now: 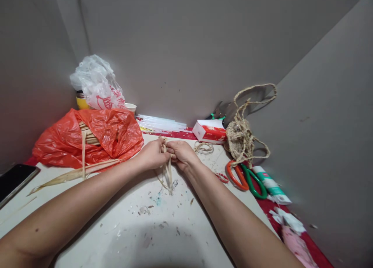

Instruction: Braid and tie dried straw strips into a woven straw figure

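Over the white board (122,229), our left hand (155,153) and right hand (180,152) pinch pale fibre strips (168,174); a red bag (60,140) flanks our left, a box (214,134) and cord bundle (240,141) our right.

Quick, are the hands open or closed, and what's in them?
Left hand: closed, holding pale dried strips.
Right hand: closed, fingertips on the same strips.

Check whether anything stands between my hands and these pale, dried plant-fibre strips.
Nothing visible does: your left hand and right hand pinch the pale, dried plant-fibre strips directly, over the stained white tabletop. The coil of thin tan cord lies off to the right, not between.
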### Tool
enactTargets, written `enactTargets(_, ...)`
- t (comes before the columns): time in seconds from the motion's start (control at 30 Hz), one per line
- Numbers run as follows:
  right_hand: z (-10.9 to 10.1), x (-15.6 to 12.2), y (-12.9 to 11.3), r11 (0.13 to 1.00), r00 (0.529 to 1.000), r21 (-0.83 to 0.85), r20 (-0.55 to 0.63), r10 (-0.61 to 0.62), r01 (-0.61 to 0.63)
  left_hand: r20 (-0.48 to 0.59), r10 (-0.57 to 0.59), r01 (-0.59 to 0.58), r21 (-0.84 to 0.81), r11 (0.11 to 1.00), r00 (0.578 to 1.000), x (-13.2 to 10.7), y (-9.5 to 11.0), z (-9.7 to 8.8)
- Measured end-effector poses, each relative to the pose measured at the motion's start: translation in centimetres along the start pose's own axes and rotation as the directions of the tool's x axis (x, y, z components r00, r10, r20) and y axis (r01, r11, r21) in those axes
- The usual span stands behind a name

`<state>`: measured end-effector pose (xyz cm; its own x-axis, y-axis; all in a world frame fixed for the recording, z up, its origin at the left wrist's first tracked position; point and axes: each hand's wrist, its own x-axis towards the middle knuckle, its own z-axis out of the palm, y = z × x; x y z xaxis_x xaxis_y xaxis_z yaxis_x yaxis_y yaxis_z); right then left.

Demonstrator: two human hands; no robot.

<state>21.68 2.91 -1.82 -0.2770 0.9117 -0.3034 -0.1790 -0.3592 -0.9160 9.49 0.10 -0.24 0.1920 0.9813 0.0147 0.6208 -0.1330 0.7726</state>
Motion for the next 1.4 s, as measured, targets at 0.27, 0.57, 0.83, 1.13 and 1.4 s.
enactTargets(0.27,-2.4,0.6,-0.8,0.997,0.967,-0.040,0.245,0.073,-0.066,-0.143,-0.118,0.055,-0.380,0.923,0.983,1.3,-0.5,-1.5)
enactTargets(0.57,-3.3,0.9,-0.9,0.984,0.933,-0.146,0.331,0.143,-0.099,0.291,-0.187,0.332,-0.601,0.727,0.938,1.6,-1.4,0.1)
enactTargets(0.83,-3.6,0.9,-0.8,0.979,0.918,-0.176,0.364,0.159,-0.100,0.156,-0.218,0.268,-0.512,0.816,0.963,1.7,-1.8,0.1)
enactTargets(1.13,-3.2,0.8,-0.8,0.983,0.925,-0.162,0.351,0.143,-0.090,0.125,-0.173,0.212,-0.481,0.850,0.977,1.6,-1.8,-0.5)
enactTargets(1.4,-3.2,0.8,-0.8,0.989,0.907,-0.116,0.400,0.131,-0.092,0.177,-0.199,0.265,-0.558,0.787,0.964,1.9,-2.0,-0.7)
